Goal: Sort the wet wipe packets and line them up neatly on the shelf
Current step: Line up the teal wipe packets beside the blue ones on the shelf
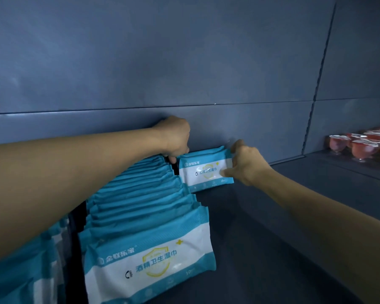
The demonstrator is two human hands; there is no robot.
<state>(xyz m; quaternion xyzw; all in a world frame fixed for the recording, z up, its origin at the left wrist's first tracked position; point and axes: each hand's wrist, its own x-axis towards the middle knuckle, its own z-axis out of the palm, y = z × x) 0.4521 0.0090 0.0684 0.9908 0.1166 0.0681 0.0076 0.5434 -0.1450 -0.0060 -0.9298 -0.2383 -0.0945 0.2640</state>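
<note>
1. Dark grey shelf with a matching grey back panel; lighting is dim.
2. Right hand pinches the right edge of a single wet wipe packet, thumb on the front face, fingers curled over the top corner. Packet stands upright at the very back of the shelf, against or just off the panel; can't tell which.
3. Left hand is curled down onto the rear end of the packet row, fingers hooked on the last packets there. Exact grip is hidden behind the knuckles.
4. Row runs front to back, packets upright and overlapping, front one facing the camera. Held packet sits just beside the row's back end, to its right, with a narrow dark gap between them.
5. A second run of packets sits at far left, mostly hidden under the left forearm.
6. Jelly cups sit on the neighbouring shelf section at far right, well apart.
7. Judged step: starting or squaring a new column beside the existing row.
8. Risks:
   - Soft, slick packet with nothing in front to brace it; likely to tip forward on release.
   - If the left hand lets go, the leaning row could fan out or slump.
   - Left forearm hangs over the row; pulling back low could drag packets out of line.
</note>
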